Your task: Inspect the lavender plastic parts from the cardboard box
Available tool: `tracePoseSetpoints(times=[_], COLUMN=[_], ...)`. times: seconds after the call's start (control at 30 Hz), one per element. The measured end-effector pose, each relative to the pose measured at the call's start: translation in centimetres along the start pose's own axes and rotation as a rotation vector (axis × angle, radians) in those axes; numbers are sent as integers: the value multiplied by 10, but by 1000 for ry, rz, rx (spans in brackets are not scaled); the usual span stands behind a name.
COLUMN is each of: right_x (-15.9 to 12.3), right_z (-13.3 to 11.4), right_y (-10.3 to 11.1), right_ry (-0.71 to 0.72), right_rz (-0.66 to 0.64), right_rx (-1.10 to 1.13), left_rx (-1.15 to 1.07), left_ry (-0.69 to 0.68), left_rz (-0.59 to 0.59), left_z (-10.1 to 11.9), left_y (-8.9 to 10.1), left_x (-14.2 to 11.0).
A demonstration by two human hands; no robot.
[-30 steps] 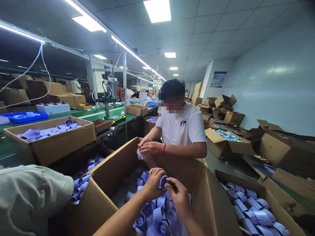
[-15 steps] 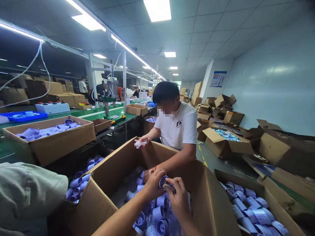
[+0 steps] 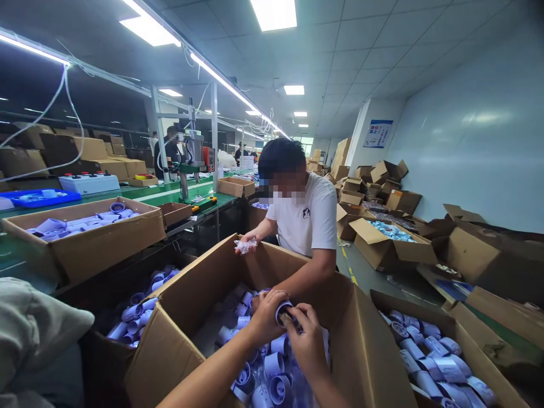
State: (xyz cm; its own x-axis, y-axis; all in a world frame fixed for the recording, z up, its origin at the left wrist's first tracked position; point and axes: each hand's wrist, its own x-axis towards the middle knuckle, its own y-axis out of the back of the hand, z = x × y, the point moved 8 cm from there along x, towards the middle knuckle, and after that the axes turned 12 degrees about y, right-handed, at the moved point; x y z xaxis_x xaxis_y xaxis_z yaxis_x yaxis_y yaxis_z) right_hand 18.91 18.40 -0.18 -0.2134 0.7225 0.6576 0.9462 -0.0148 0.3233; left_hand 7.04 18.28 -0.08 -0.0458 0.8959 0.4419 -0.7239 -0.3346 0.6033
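My left hand [image 3: 267, 317] is closed around a white plastic cylindrical cup [image 3: 278, 311], its open end turned toward my right hand. My right hand [image 3: 309, 334] is at the cup's mouth, thumb and fingers pinched on a small dark part [image 3: 291, 315] that is mostly hidden by the fingers. Both hands are over a large cardboard box [image 3: 170, 331], where many similar white cups [image 3: 274, 362] lie loose among clear plastic film. Across the box a co-worker [image 3: 304, 215] holds crumpled clear plastic [image 3: 245, 245] in one hand and reaches into the box with the other.
Another carton of white cups [image 3: 442, 362] stands at my right, and more cups [image 3: 136, 317] lie in a box at left. A carton [image 3: 106, 238] rests by the green bench, near a press machine [image 3: 191, 150]. Cardboard boxes [image 3: 382, 243] line the right side.
My right fingers have pushed a little further into the cup's mouth, covering more of the small part. The co-worker's head has leaned slightly left and lower. The grey fabric at left has shifted left.
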Motion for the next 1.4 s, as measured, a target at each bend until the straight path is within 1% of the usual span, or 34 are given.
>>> tracePoseSetpoints(times=[0.1,0.2,0.27,0.33,0.43,0.53,0.63,0.73,0.83,0.9,0.97,1.07,1.13,1.27,1.4], right_x=[0,-1,-3,-4,-5,-6,-8,-10,-11,-11,-13,-18,-20,-20,-19], right_z=[-2,-4,-1,4,12,20,27,28,26,25,28,35,38,41,44], right_y=[0,3,5,4,-5,-13,-15,-15,-17,-20,-22,-25,-26,-28,-35], right_ry=[2,-17,-86,-180,-310,-429,-517,-548,-515,-496,-536,-662,-719,-743,-739], right_rz=[13,80,142,167,125,87,92,111,148,187,218,246,252,263,319], right_rx=[-7,12,31,96,267,425,492,441,388,393,427,524,593,673,686], left_rx=[-49,-112,-139,-154,-149,-107,-65,-22,7,24,57,107,131,159,147], left_ry=[-26,-71,-94,-110,-113,-53,-19,-24,-54,-82,-100,-118,-145,-214,-277], left_rz=[9,4,-3,-20,-68,-102,-143,-177,-198,-209,-210,-208,-208,-192,-138], left_z=[-1,0,1,4,8,7,5,5,8,12,15,19,23,28,24], left_y=[0,-1,-2,-2,-4,-6,-10,-12,-12,-12,-11,-11,-10,-8,-2], left_x=[0,0,0,0,-1,-3,-6,-6,-6,-6,-6,-6,-7,-9,-8])
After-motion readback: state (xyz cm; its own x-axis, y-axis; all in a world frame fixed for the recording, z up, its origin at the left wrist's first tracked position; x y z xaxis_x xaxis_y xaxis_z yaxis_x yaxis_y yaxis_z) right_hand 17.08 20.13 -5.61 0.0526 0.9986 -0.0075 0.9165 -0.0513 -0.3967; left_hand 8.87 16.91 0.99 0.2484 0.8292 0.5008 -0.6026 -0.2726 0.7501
